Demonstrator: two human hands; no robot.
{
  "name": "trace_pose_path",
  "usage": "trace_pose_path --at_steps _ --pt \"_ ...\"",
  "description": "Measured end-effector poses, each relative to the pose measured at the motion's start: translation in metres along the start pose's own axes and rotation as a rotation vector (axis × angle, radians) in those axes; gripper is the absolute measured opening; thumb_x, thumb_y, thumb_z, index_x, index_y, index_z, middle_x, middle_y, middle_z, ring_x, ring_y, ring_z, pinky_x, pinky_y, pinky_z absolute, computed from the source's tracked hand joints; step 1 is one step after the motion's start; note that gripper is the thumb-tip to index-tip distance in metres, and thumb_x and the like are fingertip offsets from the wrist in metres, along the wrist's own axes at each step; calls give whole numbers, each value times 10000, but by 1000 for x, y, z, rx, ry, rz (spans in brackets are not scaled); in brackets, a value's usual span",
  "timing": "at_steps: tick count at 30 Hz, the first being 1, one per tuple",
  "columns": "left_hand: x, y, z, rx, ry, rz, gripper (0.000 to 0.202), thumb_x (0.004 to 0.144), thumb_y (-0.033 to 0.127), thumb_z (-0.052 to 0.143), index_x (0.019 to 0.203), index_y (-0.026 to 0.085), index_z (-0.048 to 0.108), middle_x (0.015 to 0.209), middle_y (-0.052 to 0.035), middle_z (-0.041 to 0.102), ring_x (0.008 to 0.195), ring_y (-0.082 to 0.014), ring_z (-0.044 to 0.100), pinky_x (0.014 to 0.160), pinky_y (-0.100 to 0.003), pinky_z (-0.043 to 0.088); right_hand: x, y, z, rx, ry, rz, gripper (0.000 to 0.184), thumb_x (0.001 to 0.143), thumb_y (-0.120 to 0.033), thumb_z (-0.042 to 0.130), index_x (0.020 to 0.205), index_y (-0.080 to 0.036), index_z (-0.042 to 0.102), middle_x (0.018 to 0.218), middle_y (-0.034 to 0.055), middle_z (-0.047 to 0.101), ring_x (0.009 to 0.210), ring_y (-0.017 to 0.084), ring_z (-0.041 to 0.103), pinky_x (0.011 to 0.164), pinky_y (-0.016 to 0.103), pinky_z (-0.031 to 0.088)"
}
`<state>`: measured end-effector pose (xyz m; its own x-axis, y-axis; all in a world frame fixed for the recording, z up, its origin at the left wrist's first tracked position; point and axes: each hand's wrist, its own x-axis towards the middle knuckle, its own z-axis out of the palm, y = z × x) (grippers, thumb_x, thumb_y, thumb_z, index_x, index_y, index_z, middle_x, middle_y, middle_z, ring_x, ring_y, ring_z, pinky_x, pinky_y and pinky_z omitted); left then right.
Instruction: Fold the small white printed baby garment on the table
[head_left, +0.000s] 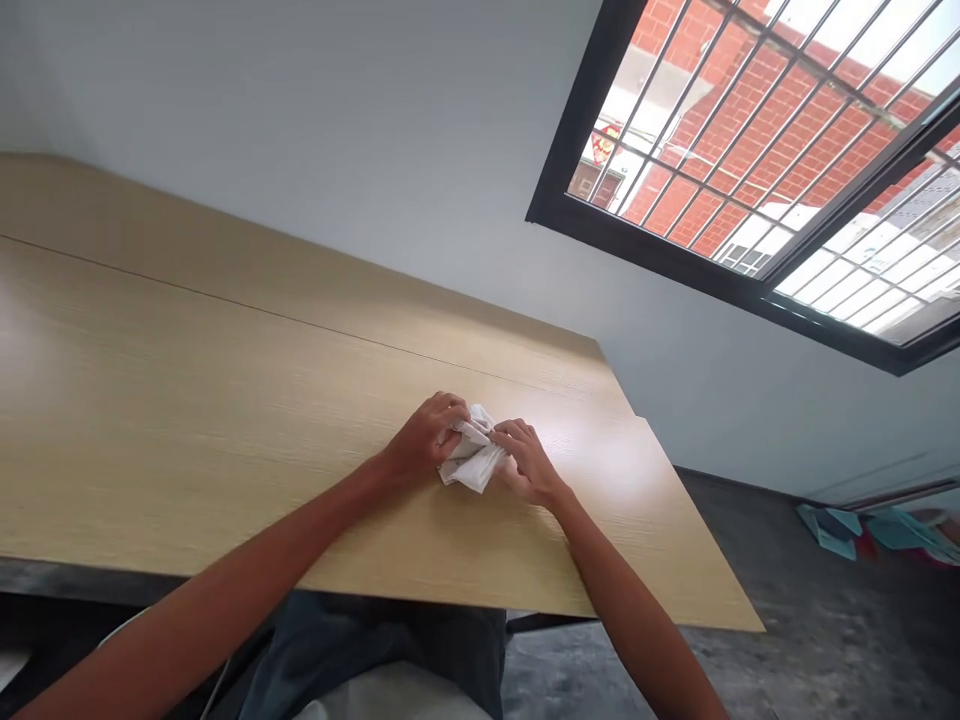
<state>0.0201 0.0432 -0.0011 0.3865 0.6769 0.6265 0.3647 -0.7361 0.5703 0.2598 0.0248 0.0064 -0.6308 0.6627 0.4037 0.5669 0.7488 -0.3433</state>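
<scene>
A crumpled white tissue (474, 462) is between my two hands, just over the wooden tabletop or resting on it. My left hand (429, 432) grips its upper left side, fingers curled over the folds. On the other side, the fingers of my right hand (527, 462) pinch the tissue's right edge. Its lower part fans out in loose folds towards me. Whether anything lies inside the folds is hidden.
The pale wooden table (225, 400) stretches far to the left and ends in a corner at the right, with a seam along its back. Behind it rises a plain wall (337, 130) with a barred window (750, 150). Turquoise items (832, 528) lie on the dark floor at right.
</scene>
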Motion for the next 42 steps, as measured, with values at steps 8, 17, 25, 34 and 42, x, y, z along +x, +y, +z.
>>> trace_pose_path --at_steps 8,17,25,34,42 --pt "-8 24 9 -248 -164 68 150 842 251 682 914 184 568 949 -34 595 853 -157 559 779 -269 478 1 -3 8 -70 120 67 491 857 -678 621 1030 -220 656 1182 100 574 1136 299 507 1072 529 247" --pt "-11 20 28 -226 -183 66 242 815 73 547 1032 182 545 1053 -60 547 952 -186 559 876 -320 477 1 -3 12 61 36 102 211 996 -397 514 1027 -204 594 1175 133 560 1103 267 565 919 426 468" --pt "-15 11 27 -182 -130 -137 364 777 112 519 1125 191 447 856 2 496 729 -152 494 666 -268 435 0 1 2 71 -59 95 262 899 -373 655 1081 -203 572 1216 138 547 964 254 611 798 397 526" --pt "-14 9 24 -182 -57 -109 58 915 174 480 949 175 528 930 -28 568 879 -169 544 811 -302 442 -4 9 10 102 20 8 193 937 -118 417 1062 -195 544 1285 154 491 855 189 603 720 358 505" --pt "-17 16 26 -199 -281 -24 183 855 97 598 1013 188 584 1134 -78 490 1057 -204 535 965 -343 470 3 0 10 359 186 202 237 1008 -269 420 896 -188 613 1074 98 580 942 211 598 808 366 499"
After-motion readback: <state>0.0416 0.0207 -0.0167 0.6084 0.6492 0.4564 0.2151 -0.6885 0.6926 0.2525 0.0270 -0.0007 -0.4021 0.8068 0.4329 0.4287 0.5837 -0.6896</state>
